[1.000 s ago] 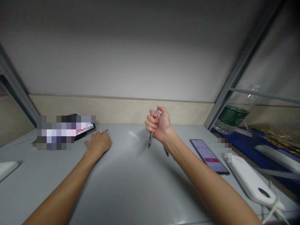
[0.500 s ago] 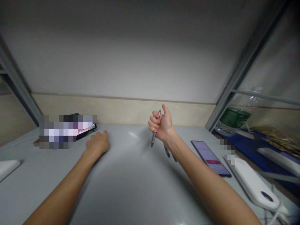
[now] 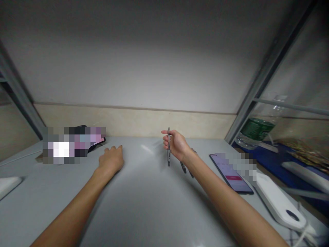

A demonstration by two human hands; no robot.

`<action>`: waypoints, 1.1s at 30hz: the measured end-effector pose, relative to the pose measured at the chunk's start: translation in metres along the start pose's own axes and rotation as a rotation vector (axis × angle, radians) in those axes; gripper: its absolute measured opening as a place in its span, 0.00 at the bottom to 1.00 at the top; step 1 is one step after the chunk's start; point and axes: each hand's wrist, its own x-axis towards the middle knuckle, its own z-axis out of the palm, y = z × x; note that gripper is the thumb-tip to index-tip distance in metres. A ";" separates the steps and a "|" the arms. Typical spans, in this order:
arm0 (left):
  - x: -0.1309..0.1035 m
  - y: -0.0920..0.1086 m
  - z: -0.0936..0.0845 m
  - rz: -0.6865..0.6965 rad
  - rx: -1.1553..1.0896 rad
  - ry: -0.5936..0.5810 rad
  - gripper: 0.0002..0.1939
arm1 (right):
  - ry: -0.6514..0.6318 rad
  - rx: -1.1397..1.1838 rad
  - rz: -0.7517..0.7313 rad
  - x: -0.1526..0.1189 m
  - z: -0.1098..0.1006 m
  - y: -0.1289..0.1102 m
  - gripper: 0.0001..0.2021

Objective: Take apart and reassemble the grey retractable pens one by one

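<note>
A grey pen [image 3: 169,151] stands nearly upright, tip down, between the thumb and fingers of my right hand [image 3: 177,143], just above the grey desk [image 3: 138,199]. Two more dark pens [image 3: 183,167] lie on the desk, partly hidden beneath my right wrist. My left hand [image 3: 111,158] rests on the desk to the left, palm down with its fingers curled in, and nothing shows in it. Whether anything is under its palm is hidden.
On the right lie a phone [image 3: 232,176] and a white device [image 3: 279,200] with a cable. Behind the metal frame is a bottle with a green label [image 3: 258,129]. A propped phone [image 3: 99,140], partly blurred out, stands at the back left; a white object [image 3: 9,185] sits at the left edge.
My right hand has lowered and turned, bringing the pen closer to vertical, and its thumb now lies across the pen. My left hand has shifted slightly right.
</note>
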 end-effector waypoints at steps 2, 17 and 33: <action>-0.004 0.004 0.001 0.033 0.001 0.009 0.28 | 0.014 -0.146 -0.024 -0.003 -0.003 0.016 0.07; -0.014 0.023 0.003 0.140 -0.039 0.000 0.24 | 0.258 -1.744 -0.297 -0.015 -0.033 0.054 0.13; -0.032 0.048 -0.010 0.746 -0.318 0.215 0.18 | -0.059 -1.044 -0.614 -0.055 -0.020 0.044 0.17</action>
